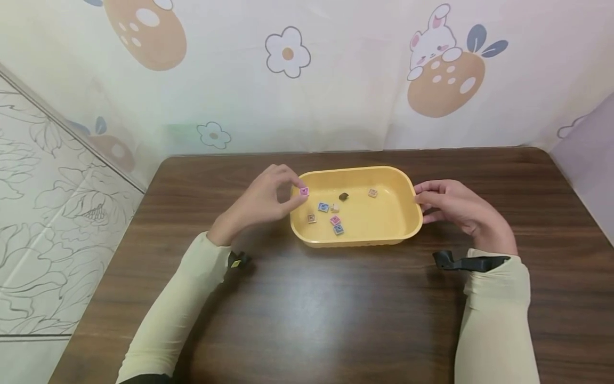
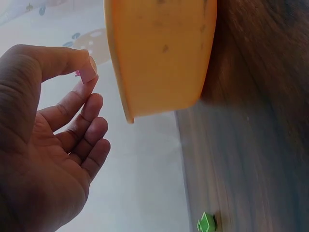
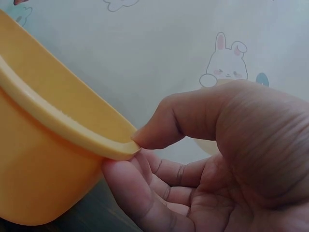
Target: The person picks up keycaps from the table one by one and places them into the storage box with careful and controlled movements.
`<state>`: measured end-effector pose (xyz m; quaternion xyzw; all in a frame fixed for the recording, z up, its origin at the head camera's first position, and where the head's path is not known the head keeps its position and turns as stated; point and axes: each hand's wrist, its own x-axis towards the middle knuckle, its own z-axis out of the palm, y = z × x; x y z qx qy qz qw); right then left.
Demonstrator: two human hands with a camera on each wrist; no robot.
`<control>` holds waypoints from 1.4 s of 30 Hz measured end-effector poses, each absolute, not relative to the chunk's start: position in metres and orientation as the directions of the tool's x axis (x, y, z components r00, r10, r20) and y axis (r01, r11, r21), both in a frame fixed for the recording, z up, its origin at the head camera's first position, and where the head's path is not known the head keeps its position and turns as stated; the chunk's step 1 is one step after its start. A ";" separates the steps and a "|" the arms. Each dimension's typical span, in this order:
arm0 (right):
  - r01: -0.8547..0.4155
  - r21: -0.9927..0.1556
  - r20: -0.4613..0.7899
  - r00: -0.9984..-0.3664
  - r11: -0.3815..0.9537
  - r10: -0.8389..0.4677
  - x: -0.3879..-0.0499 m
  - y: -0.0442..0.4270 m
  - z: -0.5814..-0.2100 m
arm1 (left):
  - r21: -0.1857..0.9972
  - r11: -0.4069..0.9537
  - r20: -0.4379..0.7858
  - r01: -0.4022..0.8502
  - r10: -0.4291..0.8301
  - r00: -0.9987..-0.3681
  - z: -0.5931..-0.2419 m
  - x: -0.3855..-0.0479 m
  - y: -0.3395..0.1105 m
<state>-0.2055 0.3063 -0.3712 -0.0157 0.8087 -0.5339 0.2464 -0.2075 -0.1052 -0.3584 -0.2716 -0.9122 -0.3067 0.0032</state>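
Observation:
My left hand (image 1: 266, 196) pinches a small pink square piece (image 1: 304, 191) between thumb and forefinger, above the left end of a yellow basin (image 1: 384, 234). In the left wrist view the pink piece (image 2: 88, 71) shows its pale side, and the other fingers are loosely bent. At the basin's right end my right hand (image 1: 453, 205) grips the rim (image 3: 72, 130) between thumb and fingers. Inside the basin lie several small printed squares, among them a blue one (image 1: 323, 207), a pink one (image 1: 335, 220) and a tan one (image 1: 372, 193), plus a dark brown bit (image 1: 343, 196).
The basin stands on a dark wooden table (image 1: 307, 309), towards its back edge. Behind rises a wall covering (image 1: 345, 96) printed with rabbits and flowers. A small green piece (image 2: 206, 222) is on the table in the left wrist view. Black straps (image 1: 472, 263) circle the wrists.

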 end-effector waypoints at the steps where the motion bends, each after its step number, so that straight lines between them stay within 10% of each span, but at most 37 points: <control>1: 0.236 -0.872 -0.380 -0.878 0.428 -0.292 -0.205 0.306 -0.371 | 0.559 0.663 0.170 0.498 0.497 -0.851 -0.358 -0.208 -0.103; 42: 0.218 -0.883 -0.361 -0.881 0.416 -0.305 -0.204 0.306 -0.370 | 0.550 0.564 0.202 0.616 0.626 -0.753 -0.370 -0.218 -0.046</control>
